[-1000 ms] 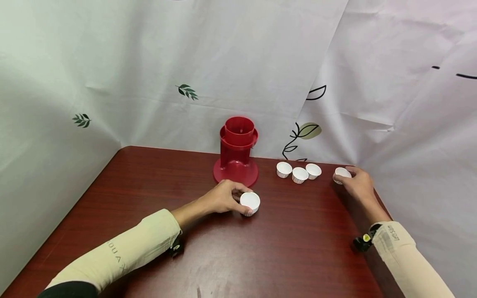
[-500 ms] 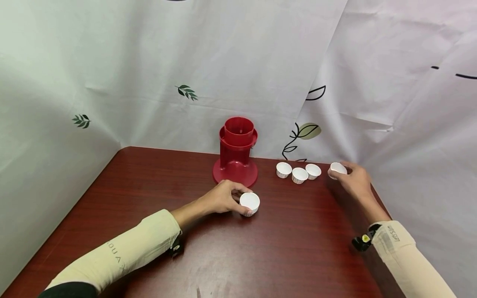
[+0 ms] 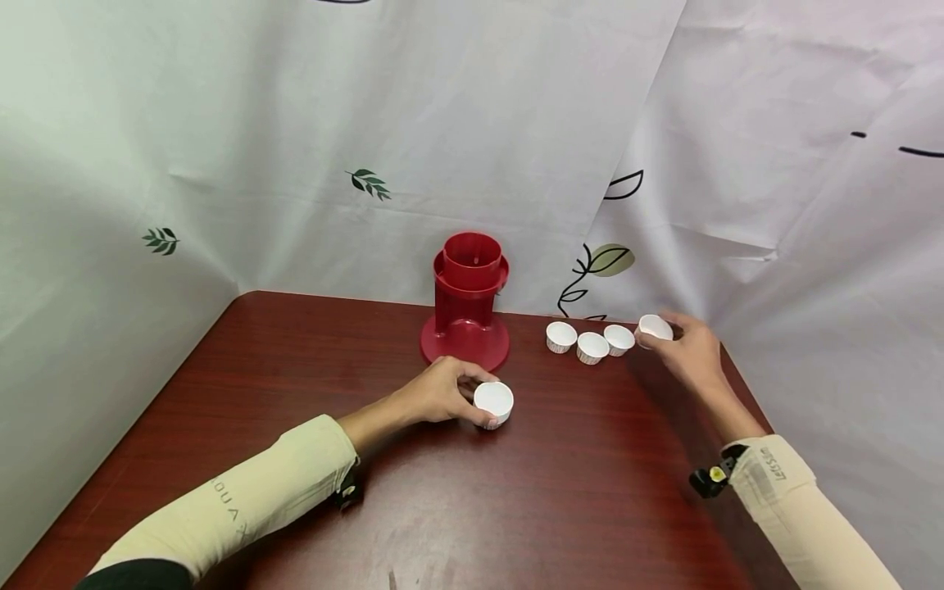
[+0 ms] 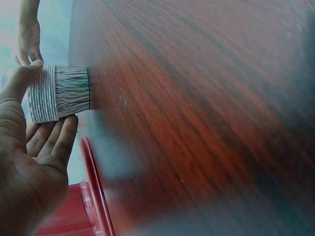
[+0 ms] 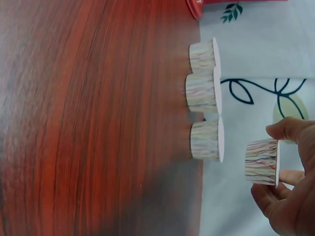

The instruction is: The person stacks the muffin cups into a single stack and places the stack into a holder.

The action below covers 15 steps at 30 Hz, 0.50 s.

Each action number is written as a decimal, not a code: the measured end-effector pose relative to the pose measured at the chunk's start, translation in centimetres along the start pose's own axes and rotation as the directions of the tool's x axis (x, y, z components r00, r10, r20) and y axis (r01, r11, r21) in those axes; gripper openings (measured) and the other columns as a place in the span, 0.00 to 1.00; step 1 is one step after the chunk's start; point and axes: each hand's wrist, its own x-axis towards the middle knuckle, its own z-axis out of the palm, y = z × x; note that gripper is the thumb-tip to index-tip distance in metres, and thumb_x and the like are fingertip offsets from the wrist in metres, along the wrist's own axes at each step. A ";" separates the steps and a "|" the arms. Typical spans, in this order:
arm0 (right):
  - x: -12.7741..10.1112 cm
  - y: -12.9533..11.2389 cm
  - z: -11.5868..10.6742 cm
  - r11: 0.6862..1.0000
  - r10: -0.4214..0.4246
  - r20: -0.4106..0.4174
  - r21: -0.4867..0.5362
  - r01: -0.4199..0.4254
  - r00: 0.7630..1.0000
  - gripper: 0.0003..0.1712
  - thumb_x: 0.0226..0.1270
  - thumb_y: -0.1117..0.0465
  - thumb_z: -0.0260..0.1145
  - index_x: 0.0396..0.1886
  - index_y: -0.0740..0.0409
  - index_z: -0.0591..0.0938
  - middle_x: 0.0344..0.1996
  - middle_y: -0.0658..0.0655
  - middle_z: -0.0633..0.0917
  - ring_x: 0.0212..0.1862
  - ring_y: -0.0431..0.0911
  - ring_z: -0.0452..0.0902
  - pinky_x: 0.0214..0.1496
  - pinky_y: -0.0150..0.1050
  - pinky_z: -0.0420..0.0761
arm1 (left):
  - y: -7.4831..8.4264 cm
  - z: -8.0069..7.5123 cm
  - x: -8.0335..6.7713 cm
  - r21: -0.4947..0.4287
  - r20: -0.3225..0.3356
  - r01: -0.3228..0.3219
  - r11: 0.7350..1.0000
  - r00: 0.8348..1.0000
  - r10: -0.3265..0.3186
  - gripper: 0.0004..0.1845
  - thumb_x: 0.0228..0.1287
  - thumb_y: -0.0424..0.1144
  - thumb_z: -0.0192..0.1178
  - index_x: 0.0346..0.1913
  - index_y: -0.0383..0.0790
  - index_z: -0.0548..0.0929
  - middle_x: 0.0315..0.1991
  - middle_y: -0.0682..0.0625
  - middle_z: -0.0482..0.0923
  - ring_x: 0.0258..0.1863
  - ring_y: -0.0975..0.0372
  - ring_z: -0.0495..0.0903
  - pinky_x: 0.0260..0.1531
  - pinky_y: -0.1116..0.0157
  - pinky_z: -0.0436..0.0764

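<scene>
Head view: left hand (image 3: 442, 393) curled round a white paper cup (image 3: 493, 402) standing on the tabletop (image 3: 575, 492), just in front of the red dispenser (image 3: 468, 303). Right hand (image 3: 686, 348) pinching a second cup (image 3: 654, 328), lifted at the far right, beside a row of three cups (image 3: 590, 342). All cups empty.

Left wrist view: thumb and fingers (image 4: 54, 142) clasping the pleated cup (image 4: 59, 93) on the wood.

Right wrist view: held cup (image 5: 261, 162) clear of the tabletop (image 5: 98, 123), near the three (image 5: 204, 101).
</scene>
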 end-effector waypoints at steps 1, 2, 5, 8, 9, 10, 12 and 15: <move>0.0 -0.2 0.1 1.000 -0.003 0.000 0.003 0.003 1.000 0.37 0.69 0.49 0.80 0.71 0.66 0.86 0.56 0.70 0.93 0.44 0.44 0.79 0.43 0.28 0.73 | 0.0 0.0 0.0 -0.002 -0.001 0.000 1.000 1.000 0.000 0.29 0.52 0.36 0.90 0.59 0.36 0.93 0.47 0.48 0.95 0.41 0.64 0.94 0.50 0.68 0.92; 0.0 -0.3 0.1 1.000 -0.009 -0.001 0.004 0.009 1.000 0.37 0.69 0.49 0.80 0.71 0.66 0.86 0.56 0.70 0.93 0.44 0.44 0.79 0.43 0.28 0.72 | 0.0 0.0 0.0 -0.003 -0.001 0.001 1.000 1.000 -0.001 0.30 0.52 0.36 0.90 0.59 0.36 0.93 0.48 0.48 0.95 0.41 0.64 0.94 0.50 0.68 0.92; -0.1 -0.9 0.4 0.999 -0.036 -0.004 0.004 0.036 0.999 0.38 0.68 0.50 0.81 0.71 0.67 0.85 0.56 0.71 0.93 0.45 0.44 0.80 0.43 0.27 0.72 | 0.0 0.0 0.0 -0.004 -0.001 0.003 1.000 1.000 -0.003 0.30 0.52 0.36 0.90 0.60 0.36 0.93 0.49 0.47 0.95 0.42 0.64 0.94 0.51 0.68 0.93; -0.2 -1.5 0.6 0.998 -0.058 -0.003 0.004 0.058 0.998 0.37 0.68 0.50 0.82 0.70 0.67 0.86 0.57 0.70 0.93 0.46 0.47 0.82 0.44 0.26 0.72 | -0.1 0.0 0.1 -0.005 0.002 0.002 1.000 1.000 -0.002 0.30 0.52 0.36 0.90 0.60 0.35 0.93 0.49 0.47 0.95 0.43 0.63 0.94 0.52 0.67 0.93; -0.3 -1.7 0.7 0.998 -0.061 -0.002 0.007 0.061 0.998 0.37 0.67 0.50 0.83 0.70 0.67 0.86 0.57 0.70 0.93 0.47 0.48 0.83 0.44 0.26 0.72 | -0.1 0.0 0.1 -0.005 0.003 0.001 1.000 1.000 -0.001 0.30 0.52 0.36 0.90 0.60 0.35 0.93 0.49 0.47 0.95 0.43 0.63 0.94 0.52 0.66 0.93; -0.4 -1.9 0.7 0.998 -0.063 0.001 0.011 0.063 0.998 0.37 0.67 0.50 0.83 0.70 0.67 0.86 0.57 0.70 0.93 0.48 0.49 0.84 0.45 0.26 0.73 | -0.1 0.0 0.1 -0.004 0.003 0.000 1.000 1.000 0.000 0.30 0.52 0.36 0.90 0.60 0.35 0.93 0.49 0.47 0.95 0.43 0.63 0.94 0.52 0.66 0.93; -0.5 -2.4 0.9 0.998 -0.064 0.009 0.019 0.064 0.998 0.37 0.67 0.50 0.83 0.70 0.66 0.86 0.58 0.69 0.93 0.49 0.50 0.85 0.45 0.25 0.73 | -0.2 0.0 0.1 -0.002 0.005 -0.002 1.000 1.000 0.002 0.30 0.52 0.36 0.90 0.59 0.36 0.93 0.49 0.48 0.95 0.43 0.64 0.94 0.52 0.66 0.93; -0.8 -3.1 1.2 0.997 -0.067 0.022 0.032 0.066 0.997 0.38 0.67 0.50 0.84 0.70 0.66 0.86 0.59 0.68 0.93 0.52 0.53 0.88 0.46 0.23 0.73 | -0.2 0.0 0.1 -0.002 0.005 -0.005 1.000 1.000 0.005 0.30 0.52 0.35 0.90 0.59 0.36 0.93 0.49 0.48 0.95 0.43 0.64 0.94 0.52 0.67 0.93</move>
